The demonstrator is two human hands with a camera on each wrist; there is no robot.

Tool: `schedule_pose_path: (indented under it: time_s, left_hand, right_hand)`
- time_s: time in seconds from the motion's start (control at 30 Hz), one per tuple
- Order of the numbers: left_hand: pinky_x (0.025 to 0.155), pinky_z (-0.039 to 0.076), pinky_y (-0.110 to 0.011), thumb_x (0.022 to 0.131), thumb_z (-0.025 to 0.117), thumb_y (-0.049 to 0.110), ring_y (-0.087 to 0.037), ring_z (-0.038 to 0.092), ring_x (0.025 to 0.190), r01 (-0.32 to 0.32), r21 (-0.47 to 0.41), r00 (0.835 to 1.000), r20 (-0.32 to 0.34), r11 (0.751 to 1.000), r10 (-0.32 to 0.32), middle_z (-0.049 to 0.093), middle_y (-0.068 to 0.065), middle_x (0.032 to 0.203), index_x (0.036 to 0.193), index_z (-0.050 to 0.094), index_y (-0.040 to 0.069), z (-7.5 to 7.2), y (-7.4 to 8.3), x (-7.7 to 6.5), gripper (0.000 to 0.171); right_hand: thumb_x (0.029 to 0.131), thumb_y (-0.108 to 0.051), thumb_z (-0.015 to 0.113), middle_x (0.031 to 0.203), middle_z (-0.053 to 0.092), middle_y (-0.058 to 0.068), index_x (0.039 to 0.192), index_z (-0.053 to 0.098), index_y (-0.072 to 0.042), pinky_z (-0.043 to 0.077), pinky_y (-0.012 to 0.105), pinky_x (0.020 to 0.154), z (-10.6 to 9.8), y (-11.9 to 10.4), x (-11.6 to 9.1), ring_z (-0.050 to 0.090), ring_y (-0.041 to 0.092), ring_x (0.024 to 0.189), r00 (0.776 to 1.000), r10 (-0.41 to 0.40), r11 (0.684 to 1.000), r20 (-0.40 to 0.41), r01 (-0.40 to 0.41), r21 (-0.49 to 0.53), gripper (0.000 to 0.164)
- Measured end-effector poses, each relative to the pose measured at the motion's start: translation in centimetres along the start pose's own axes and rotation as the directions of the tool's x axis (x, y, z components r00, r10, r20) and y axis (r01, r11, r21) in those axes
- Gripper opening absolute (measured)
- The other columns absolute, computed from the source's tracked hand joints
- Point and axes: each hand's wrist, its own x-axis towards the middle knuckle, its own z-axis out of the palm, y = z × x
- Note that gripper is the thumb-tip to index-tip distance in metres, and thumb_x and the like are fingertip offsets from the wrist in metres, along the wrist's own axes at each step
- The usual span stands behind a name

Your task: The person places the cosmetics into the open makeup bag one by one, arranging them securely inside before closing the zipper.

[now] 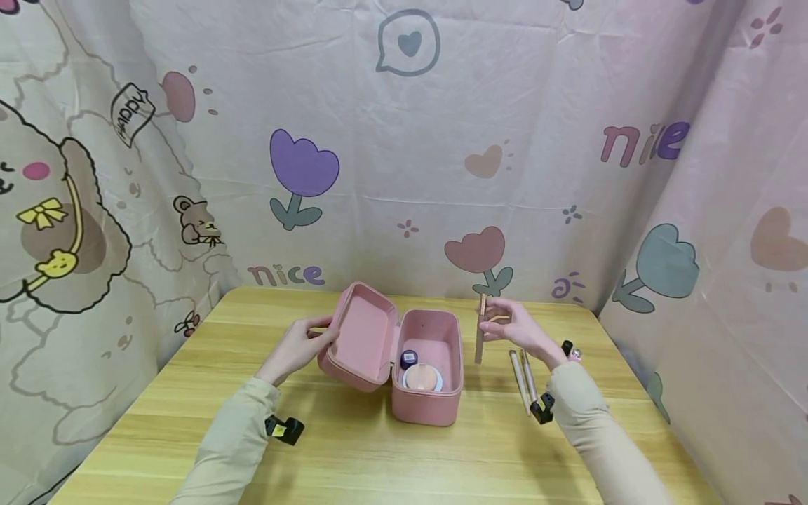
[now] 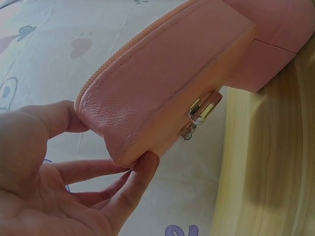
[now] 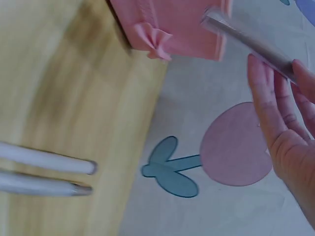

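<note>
A pink zippered cosmetic case (image 1: pixel 424 412) stands open on the table, its lid (image 1: pixel 364 338) tilted out to the left. My left hand (image 1: pixel 301 347) grips the lid by its outer end; in the left wrist view the thumb and fingers (image 2: pixel 142 174) hold its corner. Inside the case lie a small dark-capped jar (image 1: pixel 409 359) and a round compact (image 1: pixel 421 379). Just right of the case, my right hand (image 1: pixel 514 328) pinches a slim pinkish metallic stick (image 1: pixel 479 345), held nearly upright above the table. The stick's exact kind cannot be told.
Two slim pale pen-like sticks (image 1: pixel 520 384) lie side by side on the wooden table (image 1: pixel 341 449), under the right forearm. A pink bow (image 3: pixel 153 40) decorates the case's side. A printed curtain (image 1: pixel 391 140) hangs behind the table and at both sides.
</note>
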Motion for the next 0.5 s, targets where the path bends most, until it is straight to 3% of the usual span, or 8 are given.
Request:
schedule_pose_path:
  time_s: [0.2, 0.5]
  left_hand:
    - [0.086, 0.058, -0.032, 0.101, 0.058, 0.023, -0.033, 0.068, 0.113, 0.011, -0.01, 1.0, 0.004, 1.0, -0.011, 0.058, -0.028, 0.141, 0.143, 0.05, -0.006, 0.1, -0.3, 0.3, 0.051]
    - [0.085, 0.059, -0.035, 0.102, 0.058, 0.022, -0.035, 0.068, 0.113, -0.012, 0.0, 1.0, 0.012, 1.0, 0.012, 0.058, -0.03, 0.139, 0.142, 0.05, -0.009, -0.1, -0.1, 0.0, 0.052]
  right_hand:
    - [0.092, 0.012, 0.06, 0.103, 0.062, 0.022, 0.135, 0.037, 0.015, 0.063, 0.043, 0.082, -0.1, -2.3, 1.9, 0.071, 0.014, 0.08, 1.0, -0.024, 0.999, 0.017, 0.025, -0.046, 0.049]
    - [0.089, 0.014, 0.061, 0.105, 0.058, 0.015, 0.131, 0.043, 0.013, 0.062, 0.048, 0.083, 1.6, -4.5, 4.6, 0.068, 0.016, 0.084, 0.994, 0.02, 0.998, 0.108, -0.013, -0.067, 0.045]
